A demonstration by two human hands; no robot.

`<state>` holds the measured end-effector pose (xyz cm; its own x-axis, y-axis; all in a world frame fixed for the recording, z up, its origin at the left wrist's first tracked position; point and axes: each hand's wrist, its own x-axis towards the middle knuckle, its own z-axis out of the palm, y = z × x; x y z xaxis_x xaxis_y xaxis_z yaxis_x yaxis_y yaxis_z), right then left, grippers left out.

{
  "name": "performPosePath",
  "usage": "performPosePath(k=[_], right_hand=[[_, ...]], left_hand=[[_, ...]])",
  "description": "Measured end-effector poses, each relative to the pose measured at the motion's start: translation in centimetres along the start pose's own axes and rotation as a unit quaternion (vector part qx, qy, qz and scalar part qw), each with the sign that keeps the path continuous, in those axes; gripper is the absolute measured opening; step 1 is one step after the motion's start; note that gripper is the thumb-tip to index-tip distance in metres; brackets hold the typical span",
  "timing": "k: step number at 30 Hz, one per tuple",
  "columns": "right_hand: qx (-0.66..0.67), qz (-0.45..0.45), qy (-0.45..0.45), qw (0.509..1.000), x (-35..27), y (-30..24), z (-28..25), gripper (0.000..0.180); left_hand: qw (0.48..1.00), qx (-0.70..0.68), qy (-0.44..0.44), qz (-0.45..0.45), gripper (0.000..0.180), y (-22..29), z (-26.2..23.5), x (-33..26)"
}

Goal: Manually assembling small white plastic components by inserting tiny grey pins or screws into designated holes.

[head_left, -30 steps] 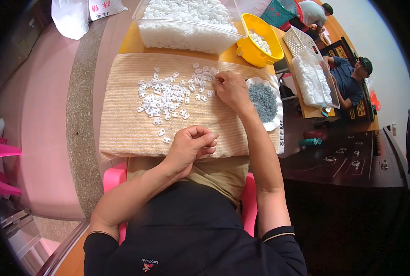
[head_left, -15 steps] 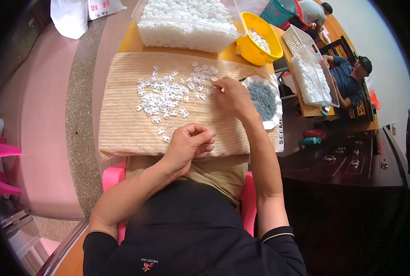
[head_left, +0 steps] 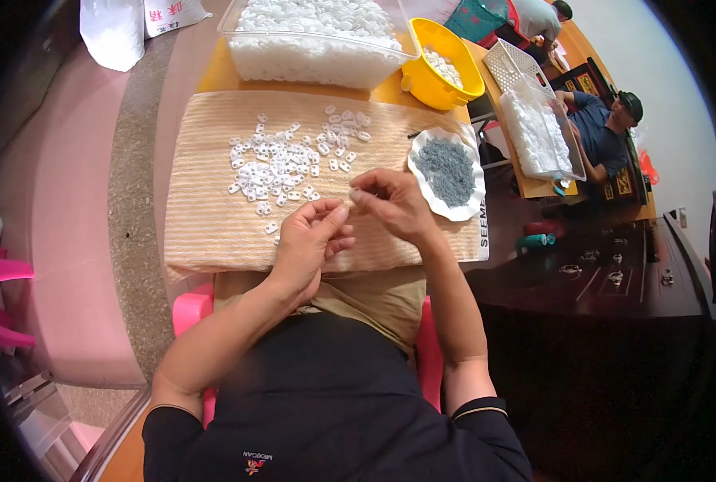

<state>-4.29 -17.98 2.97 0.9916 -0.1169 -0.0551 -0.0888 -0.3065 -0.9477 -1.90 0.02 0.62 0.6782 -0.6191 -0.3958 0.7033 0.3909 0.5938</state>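
Note:
My left hand (head_left: 311, 243) is closed in a pinch above the near part of a striped beige towel (head_left: 213, 233); whatever lies between its thumb and finger is too small to make out. Beside it, almost touching at the fingertips, my right hand (head_left: 396, 202) pinches what looks like a small white plastic piece (head_left: 355, 194), partly hidden by the fingers. On the towel to the left lies a spread pile of small white two-holed pieces (head_left: 274, 167). A smaller group of white pieces (head_left: 345, 127) sits farther back. Right of my right hand, a white wavy-rimmed dish (head_left: 462, 214) holds many tiny grey parts (head_left: 448, 170).
Behind the towel stand a large clear bin (head_left: 310, 63) full of white pieces and a yellow basin (head_left: 448, 95). Another filled clear bin (head_left: 544, 132) is at the right, near a seated person (head_left: 603, 132). A pink stool (head_left: 0, 293) stands at far left.
My right hand has drawn back from the farther white pieces toward me and met my left hand. The left hand has risen slightly toward it. The view has shifted a little.

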Motion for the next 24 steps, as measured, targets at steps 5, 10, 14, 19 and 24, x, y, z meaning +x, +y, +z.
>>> performPosePath(k=[5,10,14,19,24], right_hand=[[0.013,-0.015,-0.012,1.000,-1.7,0.1,1.2,0.018],[-0.071,-0.069,-0.005,0.995,-2.4,0.2,0.7,0.018],[-0.041,-0.085,0.002,0.996,-3.0,0.2,0.9,0.017],[-0.062,-0.126,0.015,0.990,-3.3,0.4,0.9,0.016],[-0.026,-0.086,0.019,0.996,-3.8,0.7,1.0,0.015]], left_hand=[[1.000,0.018,-0.020,-0.009,0.015,0.2,0.3,-0.2],[0.999,0.006,-0.029,-0.029,0.014,0.1,0.2,-0.3],[0.997,-0.002,-0.052,-0.048,0.013,0.2,-0.2,-0.1],[0.996,0.002,-0.065,-0.053,0.013,0.4,-0.3,0.0],[0.997,0.013,-0.063,-0.046,0.014,0.4,0.0,0.0]])
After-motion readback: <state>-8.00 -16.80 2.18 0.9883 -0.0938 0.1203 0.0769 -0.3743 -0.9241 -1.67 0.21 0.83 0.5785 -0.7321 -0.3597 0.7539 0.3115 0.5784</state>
